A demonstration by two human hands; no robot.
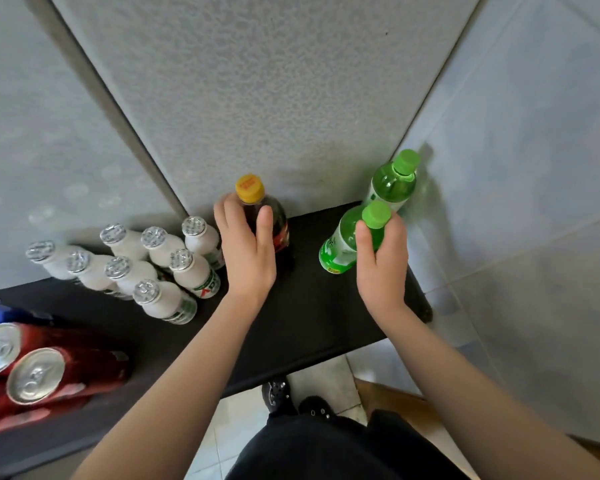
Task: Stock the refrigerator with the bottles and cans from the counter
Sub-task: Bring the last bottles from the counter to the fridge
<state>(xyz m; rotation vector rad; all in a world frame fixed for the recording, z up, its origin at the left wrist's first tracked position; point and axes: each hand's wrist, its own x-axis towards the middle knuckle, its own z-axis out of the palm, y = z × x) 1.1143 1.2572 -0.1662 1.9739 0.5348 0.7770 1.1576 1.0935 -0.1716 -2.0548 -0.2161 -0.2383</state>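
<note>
I see a black counter (pixel 309 323) in a corner, with a speckled grey panel (pixel 257 98) behind it and pale tiles (pixel 516 168) to its right. At the counter's back edge, my left hand (pixel 246 247) wraps round a dark cola bottle (pixel 278 220) with a yellow cap. At the counter's right end, my right hand (pixel 381 258) grips a clear green bottle (pixel 340 244) by its neck. White foil-topped bottles (pixel 174 265) and red cans (pixel 35 372) crowd the counter's left.

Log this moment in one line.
left hand: grips dark bottle | right hand: grips nearer green bottle | both bottles: on counter
</note>
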